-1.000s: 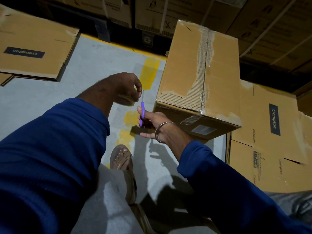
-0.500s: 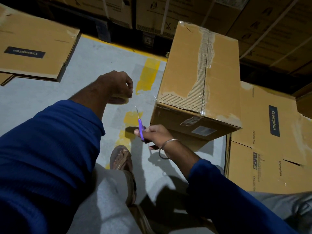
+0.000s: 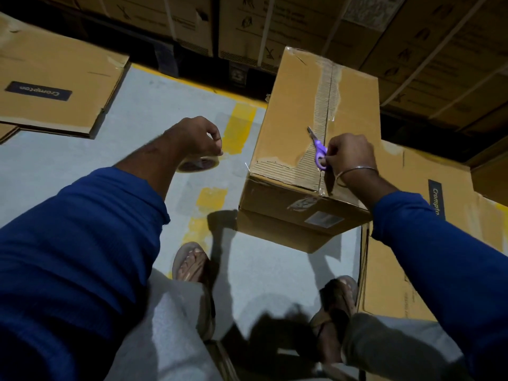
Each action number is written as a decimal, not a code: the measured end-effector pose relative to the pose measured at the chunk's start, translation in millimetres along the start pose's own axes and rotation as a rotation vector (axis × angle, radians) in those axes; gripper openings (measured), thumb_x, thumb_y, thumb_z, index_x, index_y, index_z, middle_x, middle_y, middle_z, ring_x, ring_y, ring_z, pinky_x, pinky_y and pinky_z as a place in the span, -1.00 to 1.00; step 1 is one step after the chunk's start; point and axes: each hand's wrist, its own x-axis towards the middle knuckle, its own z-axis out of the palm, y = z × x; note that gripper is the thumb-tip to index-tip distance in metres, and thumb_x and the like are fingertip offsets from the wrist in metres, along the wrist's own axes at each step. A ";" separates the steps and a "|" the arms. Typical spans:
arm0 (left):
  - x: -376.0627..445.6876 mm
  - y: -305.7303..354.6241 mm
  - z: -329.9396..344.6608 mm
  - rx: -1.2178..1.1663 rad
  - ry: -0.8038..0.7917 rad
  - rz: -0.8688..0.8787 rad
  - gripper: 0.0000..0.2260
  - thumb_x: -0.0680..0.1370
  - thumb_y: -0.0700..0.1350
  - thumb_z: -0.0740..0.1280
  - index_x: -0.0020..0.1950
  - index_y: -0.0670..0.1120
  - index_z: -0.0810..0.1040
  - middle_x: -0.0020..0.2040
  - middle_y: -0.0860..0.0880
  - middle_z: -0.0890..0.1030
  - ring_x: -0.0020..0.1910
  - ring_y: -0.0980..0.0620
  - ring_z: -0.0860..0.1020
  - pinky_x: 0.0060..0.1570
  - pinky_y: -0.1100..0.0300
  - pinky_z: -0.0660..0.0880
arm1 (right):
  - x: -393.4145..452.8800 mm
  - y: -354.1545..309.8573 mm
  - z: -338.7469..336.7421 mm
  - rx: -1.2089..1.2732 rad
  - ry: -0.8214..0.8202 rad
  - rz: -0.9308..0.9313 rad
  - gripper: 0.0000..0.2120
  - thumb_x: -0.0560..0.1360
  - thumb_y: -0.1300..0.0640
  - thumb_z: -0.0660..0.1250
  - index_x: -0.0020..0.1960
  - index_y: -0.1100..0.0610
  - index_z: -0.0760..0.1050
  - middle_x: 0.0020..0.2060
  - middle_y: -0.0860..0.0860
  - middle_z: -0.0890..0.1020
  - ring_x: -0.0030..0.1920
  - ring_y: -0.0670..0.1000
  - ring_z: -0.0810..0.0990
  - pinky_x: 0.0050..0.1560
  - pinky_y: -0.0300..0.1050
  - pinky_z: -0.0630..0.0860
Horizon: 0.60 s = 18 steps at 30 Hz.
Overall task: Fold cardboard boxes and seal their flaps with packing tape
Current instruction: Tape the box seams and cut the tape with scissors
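Although its top flaps already lie folded shut, the tall brown cardboard box [image 3: 297, 138], standing on the grey floor [image 3: 154, 105] at 1 o'clock from the person's feet, shows a centre seam where the paper skin is torn away and only a glint of clear tape near the front edge. By my judgement the folding of this 1 box is done and its seam tape is either just cut or nearly finished; how well it holds cannot be told.

The right hand [image 3: 349, 152] rests on the box top at the seam's near end, fingers curled through the handles of 1 pair of purple-handled scissors [image 3: 319, 152], blades pointing toward 11 o'clock. The left hand [image 3: 198, 138], at 9 o'clock from the box and apart from it, grips 1 roll of clear packing tape [image 3: 199, 163] from above.

At least 2 flattened brown cardboard sheets are left to fold: 1 at 10 o'clock [image 3: 55, 86] and 1 at 3 o'clock [image 3: 428, 171]. Strapped cartons [image 3: 247, 26] are stacked along 12 o'clock, too dark to count.
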 end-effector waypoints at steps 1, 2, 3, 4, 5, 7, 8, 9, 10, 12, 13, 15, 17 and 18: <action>0.1 0.0 0.0 0.001 0.000 -0.004 -0.88 0.42 0.03 0.59 -0.16 0.05 0.70 0.00 -0.01 0.65 0.06 -0.06 0.56 -0.02 0.13 0.41 | 1.3 -2.9 0.9 -0.073 -0.010 -0.018 -0.90 0.47 0.15 0.54 -0.05 0.15 0.69 -0.14 0.16 0.67 -0.11 0.21 0.63 -0.09 0.08 0.62; 0.3 -0.5 -0.1 0.001 -0.004 -0.008 -0.88 0.42 0.03 0.59 -0.16 0.06 0.70 0.00 -0.01 0.65 0.06 -0.06 0.56 -0.02 0.13 0.42 | 0.7 -6.5 0.4 -0.132 -0.003 -0.034 -0.89 0.49 0.17 0.51 -0.01 0.17 0.68 -0.11 0.17 0.66 -0.10 0.23 0.63 -0.12 0.04 0.59; 0.5 -1.8 -0.2 0.000 -0.007 -0.011 -0.89 0.42 0.03 0.59 -0.16 0.06 0.70 0.00 -0.01 0.65 0.07 -0.07 0.56 -0.02 0.12 0.43 | -2.4 -11.1 0.2 -0.176 0.027 -0.052 -0.89 0.51 0.19 0.48 0.02 0.18 0.66 -0.09 0.18 0.64 -0.10 0.25 0.63 -0.15 0.02 0.56; 0.4 -3.2 -0.7 -0.002 -0.009 -0.016 -0.89 0.42 0.03 0.58 -0.17 0.07 0.69 0.01 -0.01 0.66 0.07 -0.07 0.57 -0.02 0.11 0.46 | -8.5 -17.3 -0.6 -0.202 0.078 -0.098 -0.90 0.52 0.20 0.45 0.03 0.18 0.64 -0.07 0.17 0.62 -0.10 0.25 0.62 -0.16 0.02 0.56; 0.4 -4.4 -1.0 -0.004 -0.012 -0.020 -0.90 0.42 0.02 0.58 -0.17 0.07 0.69 0.01 -0.01 0.67 0.07 -0.08 0.58 0.00 0.09 0.50 | -16.3 -25.0 -0.1 -0.188 0.132 -0.183 -0.91 0.53 0.19 0.43 0.02 0.15 0.62 -0.06 0.15 0.60 -0.09 0.23 0.62 -0.16 0.04 0.57; 0.2 -5.8 -0.7 -0.006 -0.016 -0.025 -0.91 0.43 0.01 0.57 -0.17 0.06 0.69 0.02 -0.02 0.69 0.08 -0.09 0.60 0.05 0.05 0.55 | -35.6 -45.7 5.8 -0.055 0.157 -0.422 -0.89 0.53 0.12 0.40 0.03 0.11 0.64 -0.05 0.10 0.60 -0.07 0.21 0.62 -0.18 0.06 0.58; -0.6 -5.5 -0.6 -0.007 -0.014 -0.026 -0.91 0.43 0.01 0.57 -0.17 0.06 0.69 0.03 -0.02 0.69 0.08 -0.09 0.60 0.05 0.05 0.55 | -44.1 -58.7 11.1 0.032 0.126 -0.523 -0.86 0.54 0.08 0.38 0.04 0.09 0.66 -0.06 0.08 0.61 -0.06 0.20 0.62 -0.21 0.04 0.55; -1.6 -4.8 -0.7 -0.006 -0.009 -0.028 -0.90 0.43 0.02 0.57 -0.17 0.06 0.69 0.03 -0.03 0.68 0.08 -0.10 0.60 0.02 0.07 0.53 | -48.5 -71.5 18.7 0.101 0.087 -0.583 -0.83 0.56 0.05 0.36 0.06 0.07 0.68 -0.07 0.07 0.62 -0.06 0.20 0.62 -0.23 0.03 0.52; -2.5 -4.1 -0.7 -0.006 -0.001 -0.028 -0.89 0.43 0.03 0.58 -0.16 0.07 0.69 0.04 -0.03 0.67 0.08 -0.10 0.59 -0.01 0.09 0.50 | -49.7 -82.8 27.4 0.145 0.054 -0.607 -0.80 0.58 0.02 0.34 0.08 0.04 0.69 -0.07 0.05 0.62 -0.06 0.19 0.61 -0.25 0.03 0.51; -2.9 -4.2 -1.6 -0.005 0.014 -0.024 -0.88 0.42 0.05 0.58 -0.16 0.06 0.70 0.04 -0.03 0.67 0.07 -0.09 0.59 -0.03 0.11 0.47 | -46.6 -99.3 43.2 0.145 -0.005 -0.596 -0.77 0.61 -0.04 0.31 0.09 0.01 0.71 -0.06 0.04 0.59 -0.02 0.17 0.59 -0.25 0.02 0.48; -3.3 -4.6 -2.4 -0.008 0.017 -0.022 -0.88 0.42 0.04 0.58 -0.15 0.06 0.70 0.03 -0.02 0.67 0.07 -0.08 0.59 -0.04 0.12 0.46 | -44.9 -104.2 50.0 0.115 -0.033 -0.588 -0.75 0.62 -0.06 0.31 0.09 0.01 0.71 -0.05 0.04 0.56 0.01 0.16 0.56 -0.25 0.02 0.45; -4.2 -6.2 -3.9 -0.019 0.022 -0.022 -0.88 0.43 0.03 0.58 -0.13 0.04 0.71 0.01 -0.02 0.66 0.05 -0.06 0.58 -0.06 0.12 0.44 | -42.2 -109.2 60.3 0.070 -0.063 -0.601 -0.74 0.63 -0.04 0.30 0.06 0.05 0.72 -0.04 0.07 0.51 0.06 0.16 0.50 -0.23 0.01 0.36; -4.5 -9.0 -4.4 -0.029 0.022 -0.030 -0.88 0.43 0.02 0.58 -0.13 0.04 0.71 -0.02 -0.01 0.66 0.04 -0.05 0.57 -0.06 0.12 0.44 | -38.9 -111.2 67.9 0.014 -0.058 -0.630 -0.74 0.62 -0.01 0.30 0.02 0.11 0.71 -0.05 0.10 0.49 0.06 0.18 0.48 -0.22 0.01 0.28; -4.7 -9.8 -4.1 -0.029 0.020 -0.034 -0.88 0.43 0.02 0.58 -0.14 0.03 0.70 -0.03 -0.01 0.65 0.03 -0.05 0.57 -0.06 0.12 0.44 | -38.1 -112.1 70.5 -0.026 -0.044 -0.645 -0.74 0.61 0.00 0.31 -0.02 0.13 0.71 -0.05 0.11 0.49 0.06 0.19 0.48 -0.22 0.01 0.25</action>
